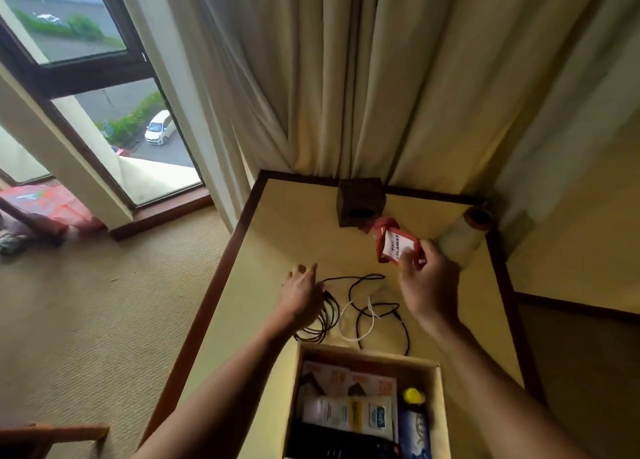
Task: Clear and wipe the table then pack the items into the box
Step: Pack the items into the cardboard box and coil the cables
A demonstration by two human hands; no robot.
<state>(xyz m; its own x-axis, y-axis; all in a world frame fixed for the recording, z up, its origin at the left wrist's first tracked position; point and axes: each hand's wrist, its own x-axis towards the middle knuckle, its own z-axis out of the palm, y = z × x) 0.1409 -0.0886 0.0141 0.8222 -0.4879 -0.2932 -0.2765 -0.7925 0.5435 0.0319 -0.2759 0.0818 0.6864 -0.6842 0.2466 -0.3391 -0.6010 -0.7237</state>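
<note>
Where the open box (367, 352) stands at the near edge of the cream table (294, 223), the lot lies as follows.

- Inside the box: printed sachets (349, 410); a black oblong device (339, 444) at the near end; a blue pack with a yellow cap (414, 420) along the right wall.
- Just beyond the box's far rim: black cables (328, 315), loosely coiled; a white cable (371, 311) looped among them.
- Left hand (300, 294): beyond the box's far left corner, palm down over the coiled end of the black cables; fingers loosely spread; contact with the cables cannot be told.
- Right hand (429, 285): beyond the box's far right corner, raised off the tabletop; thumb and fingertips pinching a red tag (393, 242) with a white printed insert.
- Farther beyond the box, at the back edge: a dark wooden cube (360, 199) with a round hole.
- Far right corner from the box: a white roll (460, 240) on a brown core, lying tilted.
- Behind all: cream curtain (346, 77).
</note>
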